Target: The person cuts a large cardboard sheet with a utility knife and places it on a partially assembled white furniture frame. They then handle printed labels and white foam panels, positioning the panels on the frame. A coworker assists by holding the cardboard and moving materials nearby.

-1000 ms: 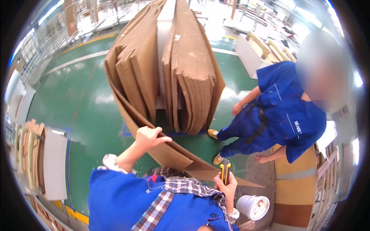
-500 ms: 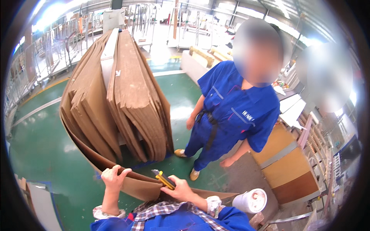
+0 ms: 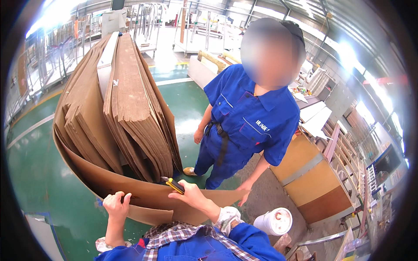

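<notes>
A long brown cardboard sheet (image 3: 93,172) curves in front of me, from the left side of the stacked sheets round to the right. My left hand (image 3: 116,208) is closed over its upper edge, thumb raised. In my right hand (image 3: 193,196) is a yellow and black utility knife (image 3: 175,186), its blade pointing away to the left above the sheet. Near me the sheet has a cut, with a lower flap (image 3: 150,214) ending in a straight edge. A co-worker's hand (image 3: 245,191) is at the sheet's right end.
Tall stacks of brown cardboard sheets (image 3: 137,104) stand on the green floor (image 3: 32,163) ahead left. A co-worker in blue (image 3: 250,117) stands opposite me. To the right are a white bucket (image 3: 273,221) and a brown panelled box (image 3: 313,174). Metal trolleys (image 3: 148,32) line the back.
The sheet's right part has risen into view, and the co-worker's hand has come to its end. My right hand with the knife has shifted slightly up and left. The whole view has turned a little rightward.
</notes>
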Tool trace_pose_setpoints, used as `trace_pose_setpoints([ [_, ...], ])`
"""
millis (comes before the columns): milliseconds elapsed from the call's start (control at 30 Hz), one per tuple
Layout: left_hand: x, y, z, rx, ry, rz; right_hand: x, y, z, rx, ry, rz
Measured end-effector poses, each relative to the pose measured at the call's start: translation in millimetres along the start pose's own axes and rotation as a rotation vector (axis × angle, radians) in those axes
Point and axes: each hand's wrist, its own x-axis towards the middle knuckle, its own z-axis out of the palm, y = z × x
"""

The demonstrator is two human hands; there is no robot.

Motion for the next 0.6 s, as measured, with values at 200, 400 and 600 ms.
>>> trace_pose_setpoints([
  [200, -12.3, -3.5, -13.1, 0.034, -0.024, -0.022, 34.6, 22.2, 9.8, -0.313, 0.233, -0.255],
  [400, -23.7, -3.9, -30.5, 0.08, -0.038, -0.076, 50.0, 14.8, -15.1, -0.299, 0.22, -0.251],
  [600, -22.6, -22.2, -60.6, -0.08, -0.275, -0.017, 47.4, 17.2, -43.8, -0.386, 0.376, -0.292],
])
